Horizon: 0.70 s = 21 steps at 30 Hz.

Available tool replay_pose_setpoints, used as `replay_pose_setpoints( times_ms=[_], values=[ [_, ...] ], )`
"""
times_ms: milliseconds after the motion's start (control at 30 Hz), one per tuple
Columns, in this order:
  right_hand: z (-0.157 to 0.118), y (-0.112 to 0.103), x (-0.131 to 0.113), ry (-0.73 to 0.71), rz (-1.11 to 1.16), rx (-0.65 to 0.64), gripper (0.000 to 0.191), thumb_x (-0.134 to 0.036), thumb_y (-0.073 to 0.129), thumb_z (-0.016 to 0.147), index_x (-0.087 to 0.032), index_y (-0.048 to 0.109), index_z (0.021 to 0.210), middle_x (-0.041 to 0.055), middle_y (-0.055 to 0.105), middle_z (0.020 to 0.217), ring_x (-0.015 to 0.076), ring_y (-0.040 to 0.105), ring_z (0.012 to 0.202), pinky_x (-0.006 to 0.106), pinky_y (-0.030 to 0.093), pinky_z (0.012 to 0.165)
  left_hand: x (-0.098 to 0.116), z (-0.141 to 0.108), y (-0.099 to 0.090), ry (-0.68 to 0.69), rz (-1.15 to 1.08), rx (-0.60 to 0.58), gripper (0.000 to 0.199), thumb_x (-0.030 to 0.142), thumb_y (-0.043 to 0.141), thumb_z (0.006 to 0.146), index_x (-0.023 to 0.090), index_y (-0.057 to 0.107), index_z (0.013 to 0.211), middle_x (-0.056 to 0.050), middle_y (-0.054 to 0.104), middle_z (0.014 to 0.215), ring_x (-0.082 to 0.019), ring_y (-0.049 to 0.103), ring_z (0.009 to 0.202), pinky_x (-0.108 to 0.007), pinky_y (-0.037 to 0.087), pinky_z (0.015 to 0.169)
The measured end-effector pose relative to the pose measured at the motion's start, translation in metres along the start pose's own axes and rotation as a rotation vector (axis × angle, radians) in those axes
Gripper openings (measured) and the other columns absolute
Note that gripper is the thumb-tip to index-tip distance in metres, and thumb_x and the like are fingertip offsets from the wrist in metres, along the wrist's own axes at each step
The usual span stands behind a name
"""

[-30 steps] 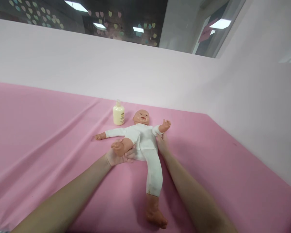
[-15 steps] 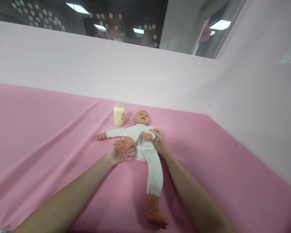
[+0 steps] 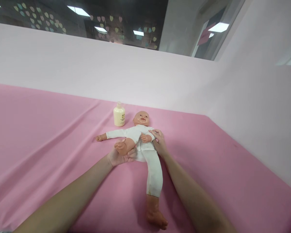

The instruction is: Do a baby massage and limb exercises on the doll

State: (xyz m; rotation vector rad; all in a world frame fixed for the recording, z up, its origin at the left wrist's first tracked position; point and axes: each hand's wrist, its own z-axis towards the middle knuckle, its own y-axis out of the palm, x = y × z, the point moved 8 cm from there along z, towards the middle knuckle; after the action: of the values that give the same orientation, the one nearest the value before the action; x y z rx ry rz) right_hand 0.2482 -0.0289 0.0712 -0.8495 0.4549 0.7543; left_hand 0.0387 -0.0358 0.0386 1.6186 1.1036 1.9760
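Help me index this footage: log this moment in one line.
left hand: holds doll's raised leg | right hand: holds doll's arm across torso | bottle: upright beside head

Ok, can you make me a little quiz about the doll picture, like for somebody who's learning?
1. True or false: the pale yellow bottle is lying on its side.
2. Which of the person's hands is holding the doll's bent leg?
3. What colour is the cloth under the doll? A) blue B) pink C) green

Key:
1. False, it stands upright.
2. The left hand.
3. B) pink.
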Motion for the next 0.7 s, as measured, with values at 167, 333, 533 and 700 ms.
replay_pose_setpoints(
  times_ms=[167,333,533,700],
  values=[
    [-0.001,0.0,0.0,0.001,0.012,0.027,0.052,-0.015,0.051,0.092,-0.035,0.075,0.134,0.0085,0.062,0.134,0.0264,0.055,0.132,0.048,0.043,0.119,-0.003,0.0,0.001,-0.035,0.06,-0.07,0.055,0.066,0.065,0.084,0.015,0.07,0.106,0.003,0.041,0.067,-0.016,0.037,0.067,-0.032,0.042,0.07],
    [-0.001,0.001,0.002,0.017,0.035,0.034,0.053,-0.014,0.05,0.091,-0.034,0.075,0.133,0.0079,0.061,0.135,0.0255,0.053,0.132,0.046,0.042,0.119,-0.011,-0.002,0.005,-0.104,0.126,-0.2,0.057,0.069,0.064,0.079,0.02,0.068,0.108,0.003,0.047,0.068,-0.016,0.037,0.064,-0.034,0.043,0.073],
    [-0.001,-0.001,-0.001,0.043,0.045,0.049,0.05,-0.017,0.052,0.092,-0.034,0.076,0.132,0.0078,0.062,0.134,0.0258,0.053,0.131,0.048,0.04,0.12,-0.021,-0.004,0.0,-0.153,0.183,-0.184,0.054,0.065,0.066,0.074,0.019,0.069,0.104,0.001,0.052,0.063,-0.017,0.039,0.06,-0.041,0.046,0.075],
    [-0.001,-0.001,-0.001,0.066,0.057,0.054,0.054,-0.013,0.051,0.089,-0.033,0.076,0.132,0.0083,0.063,0.132,0.0253,0.054,0.131,0.046,0.042,0.12,-0.022,-0.004,0.003,-0.162,0.202,-0.197,0.055,0.067,0.066,0.073,0.02,0.07,0.102,0.0,0.051,0.061,-0.018,0.04,0.06,-0.045,0.047,0.076]
  ],
)
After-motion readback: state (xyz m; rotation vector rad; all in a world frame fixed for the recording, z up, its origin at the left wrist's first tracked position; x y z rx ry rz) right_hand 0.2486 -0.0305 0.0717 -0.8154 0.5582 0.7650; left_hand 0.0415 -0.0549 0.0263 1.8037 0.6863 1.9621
